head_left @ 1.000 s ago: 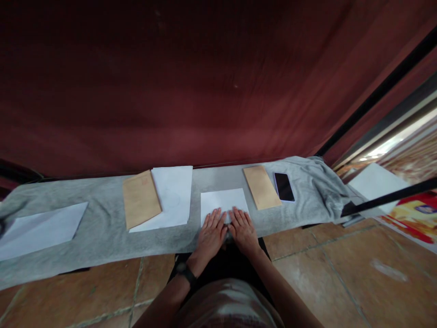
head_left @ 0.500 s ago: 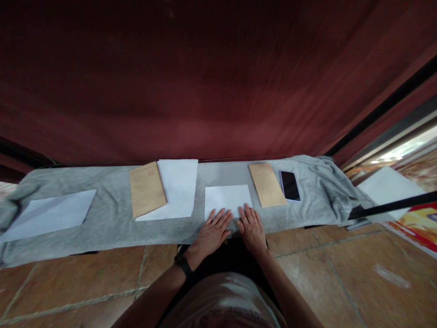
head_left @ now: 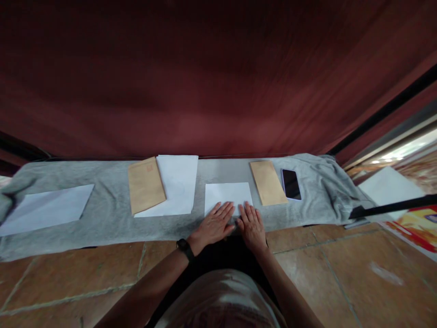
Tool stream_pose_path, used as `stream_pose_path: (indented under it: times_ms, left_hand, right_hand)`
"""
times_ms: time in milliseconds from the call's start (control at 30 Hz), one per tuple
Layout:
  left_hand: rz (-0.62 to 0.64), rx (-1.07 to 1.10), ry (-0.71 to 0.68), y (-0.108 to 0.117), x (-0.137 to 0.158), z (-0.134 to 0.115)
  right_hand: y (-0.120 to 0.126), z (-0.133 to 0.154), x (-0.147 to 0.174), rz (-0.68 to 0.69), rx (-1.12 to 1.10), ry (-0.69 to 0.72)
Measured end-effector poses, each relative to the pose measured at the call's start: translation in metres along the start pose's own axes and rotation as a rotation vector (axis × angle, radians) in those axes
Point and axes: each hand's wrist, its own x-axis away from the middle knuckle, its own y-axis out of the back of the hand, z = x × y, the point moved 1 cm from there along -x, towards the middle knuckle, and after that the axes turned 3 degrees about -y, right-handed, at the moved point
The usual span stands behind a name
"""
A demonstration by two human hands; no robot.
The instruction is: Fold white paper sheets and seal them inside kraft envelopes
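A sheet of white paper (head_left: 227, 193), folded or small, lies on the grey cloth right in front of me. My left hand (head_left: 215, 224) rests flat on its near left part, fingers stretched out, a dark watch on the wrist. Flat on the near right part lies my right hand (head_left: 251, 226), its fingers also extended. The near edge of the paper is partly hidden under both hands. Just right of the paper is a brown envelope (head_left: 268, 183). On the left, another brown envelope (head_left: 146, 184) overlaps a stack of white sheets (head_left: 179, 184).
A phone (head_left: 291, 184) lies beside the right envelope. More white paper (head_left: 48, 209) is at the far left of the cloth-covered narrow table (head_left: 109, 200). A dark red curtain (head_left: 218, 91) hangs behind. A black bar (head_left: 396, 207) crosses at the right.
My left hand has shifted slightly right and up over the paper, its thumb nearer my right hand. The right hand stays nearly in place. The view has tilted a little.
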Motion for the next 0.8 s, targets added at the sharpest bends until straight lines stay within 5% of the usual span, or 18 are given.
stream_pose_path:
  times_ms: [800]
  left_hand:
    - [0.076, 0.017, 0.141, -0.013, -0.052, 0.049]
  right_hand:
    - [0.001, 0.002, -0.003, 0.003, -0.027, -0.035]
